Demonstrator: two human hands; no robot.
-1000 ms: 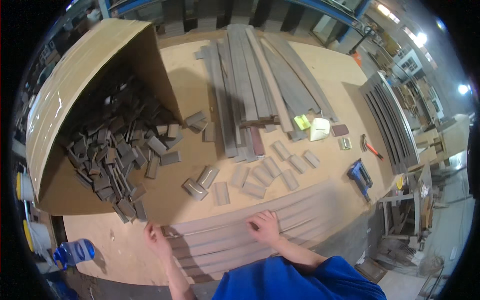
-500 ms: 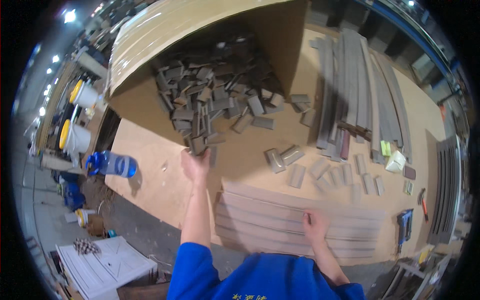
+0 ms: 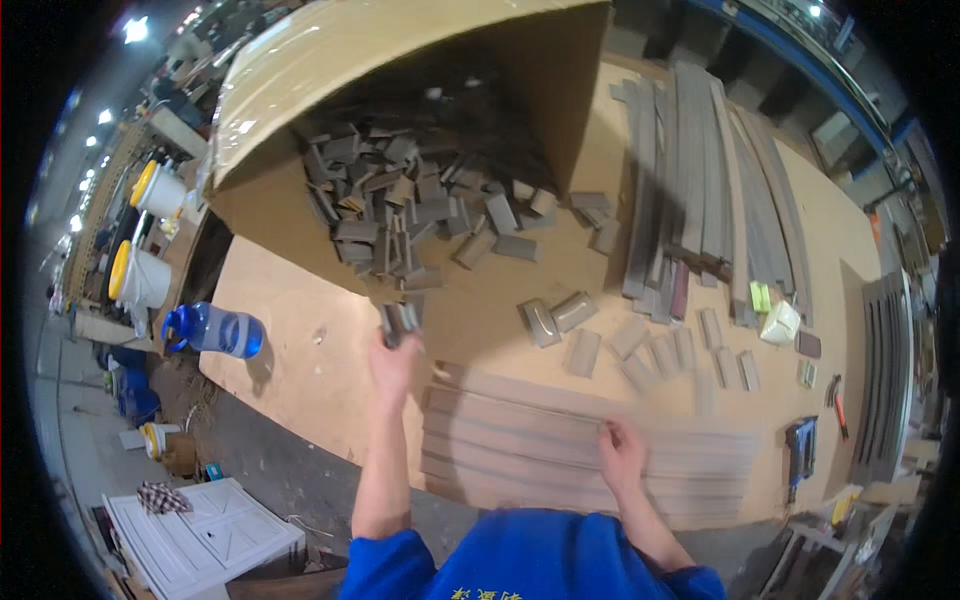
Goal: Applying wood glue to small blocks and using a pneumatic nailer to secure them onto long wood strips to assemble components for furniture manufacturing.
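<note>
My left hand (image 3: pixel 393 362) is closed around a couple of small grey blocks (image 3: pixel 399 319), just outside the opening of a large cardboard box (image 3: pixel 270 225). Inside the box lies a loose pile of such grey pieces (image 3: pixel 435 208). Over a row of long grey slats (image 3: pixel 520 425) laid side by side, my right hand (image 3: pixel 622 455) has its fingers curled together; whatever they may hold is too small to make out. More small blocks (image 3: pixel 582 352) are scattered on the tabletop beyond the slats, two of them with shiny streaks.
Long grey strips (image 3: pixel 700 170) are stacked at the back right. A nail gun (image 3: pixel 801 450), a hammer (image 3: pixel 839 408) and a pale crumpled wad (image 3: pixel 780 322) lie on the right. At the left edge of the wooden table (image 3: pixel 290 300) rests a blue-capped water bottle (image 3: pixel 228 332).
My left hand has drawn back from the pile toward me, bringing the small blocks out with it. The right hand has stayed over the slats, its fingers curled.
</note>
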